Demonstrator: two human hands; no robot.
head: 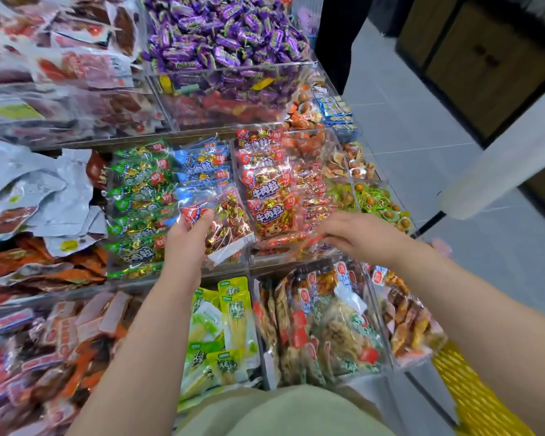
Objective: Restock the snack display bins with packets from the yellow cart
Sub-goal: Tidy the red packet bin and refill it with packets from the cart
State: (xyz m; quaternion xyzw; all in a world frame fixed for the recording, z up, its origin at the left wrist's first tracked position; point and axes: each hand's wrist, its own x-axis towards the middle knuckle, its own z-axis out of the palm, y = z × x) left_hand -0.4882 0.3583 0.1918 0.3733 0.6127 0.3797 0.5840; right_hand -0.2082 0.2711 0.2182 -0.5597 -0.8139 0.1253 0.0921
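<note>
1. I am watching the placing step of the restock: the left hand (186, 237) is gripping a clear packet (225, 221) with a red label by its near corner, thumb on top and fingers curled beneath.
2. That packet is hanging tilted over the middle shelf, above the divider between the blue packets (202, 162) and the red packets (266, 190), not yet lying in either bin.
3. The right hand (356, 236) is reaching across the front of the red-packet bin (296, 259) with its fingers pointing left. Blur is hiding the fingertips, so I cannot tell whether it is pinching anything or only touching the stock.
4. The yellow cart (472, 401) is showing only as a mesh edge at the lower right, beside the person's right forearm, and I am seeing none of its contents.
5. I am judging the next move as this: lowering the held packet into the red bin, which matches its label, while the right hand makes room in the row.
6. I am reading 牛肉粒 in bold characters on the red packets, and the same 3 characters seem to be on the green packets (139, 190).
7. Print on the purple sweets (227, 33) above is too blurred to read.
</note>
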